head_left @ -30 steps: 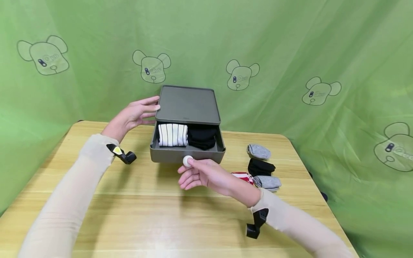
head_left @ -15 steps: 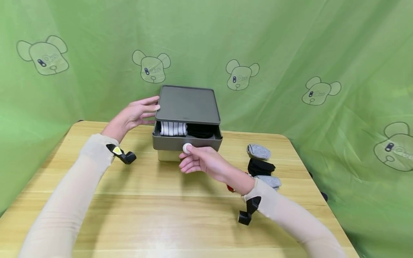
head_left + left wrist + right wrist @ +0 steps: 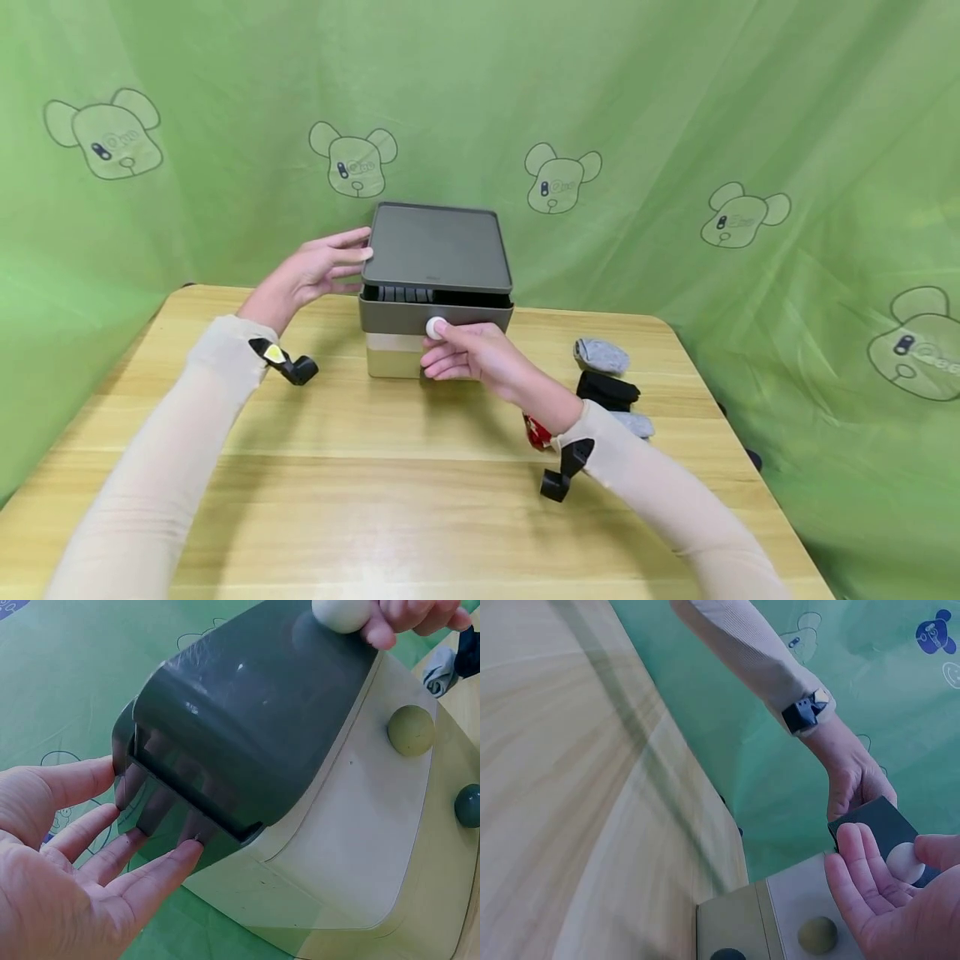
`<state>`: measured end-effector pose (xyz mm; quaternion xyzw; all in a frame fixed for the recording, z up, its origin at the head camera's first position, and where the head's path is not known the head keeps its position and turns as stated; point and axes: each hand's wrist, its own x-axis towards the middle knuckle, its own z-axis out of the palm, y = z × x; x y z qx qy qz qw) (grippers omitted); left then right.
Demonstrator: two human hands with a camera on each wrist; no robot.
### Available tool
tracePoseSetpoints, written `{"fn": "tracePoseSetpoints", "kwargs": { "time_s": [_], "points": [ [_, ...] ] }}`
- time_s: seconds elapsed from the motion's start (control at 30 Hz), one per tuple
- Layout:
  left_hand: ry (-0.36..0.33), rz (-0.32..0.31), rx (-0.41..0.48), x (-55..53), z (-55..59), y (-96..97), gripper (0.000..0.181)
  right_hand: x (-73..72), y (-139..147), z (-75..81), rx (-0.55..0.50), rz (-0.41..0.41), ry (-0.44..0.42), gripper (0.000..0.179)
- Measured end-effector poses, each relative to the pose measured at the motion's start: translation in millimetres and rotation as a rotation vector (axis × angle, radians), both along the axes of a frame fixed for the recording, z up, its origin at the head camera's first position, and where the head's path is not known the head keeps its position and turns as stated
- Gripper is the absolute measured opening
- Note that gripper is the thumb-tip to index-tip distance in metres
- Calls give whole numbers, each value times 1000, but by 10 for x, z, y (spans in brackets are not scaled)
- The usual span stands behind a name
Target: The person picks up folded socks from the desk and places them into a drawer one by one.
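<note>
A small drawer unit (image 3: 393, 364) stands at the back of the table, with a dark grey top (image 3: 438, 247) and paler lower drawers. Its dark grey upper drawer (image 3: 392, 317) sticks out a little; in the narrow gap shows a folded white cloth with black stripes (image 3: 405, 295). My right hand (image 3: 483, 354) presses its thumb on that drawer's white round knob (image 3: 905, 862), the other fingers loosely bent below it. At the unit's left side, my left hand (image 3: 82, 870) rests spread, nearly straight fingertips against the dark grey side wall.
Right of the unit lie folded cloth items, perhaps socks: a grey one (image 3: 602, 356), a black one (image 3: 607, 390), another grey one (image 3: 637, 424) and a red one (image 3: 537, 434) partly behind my right wrist. A green curtain (image 3: 675, 100) hangs behind the table (image 3: 337, 500).
The upper drawer has slid inward, away from me, with my right thumb on its knob. The striped and black cloths inside have mostly gone under the top. My left hand has stayed in place.
</note>
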<state>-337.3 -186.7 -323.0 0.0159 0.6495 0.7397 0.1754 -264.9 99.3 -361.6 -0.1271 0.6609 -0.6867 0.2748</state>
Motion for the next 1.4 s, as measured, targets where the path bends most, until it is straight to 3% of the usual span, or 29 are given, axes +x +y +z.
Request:
{"fn": "tracePoseSetpoints", "kwargs": {
  "time_s": [0.5, 0.87, 1.23, 1.4],
  "points": [
    [4, 1, 5, 5, -3, 19, 68, -228, -41, -21, -21, -43, 6, 49],
    [17, -10, -2, 4, -12, 16, 68, -322, -2, 3, 12, 8, 10, 50],
    [40, -29, -36, 18, -34, -10, 65, -269, 129, -94, 207, 30, 115, 48],
    [31, -21, -22, 3, -9, -10, 66, -260, 262, -219, 271, 74, 60, 49]
  ]
}}
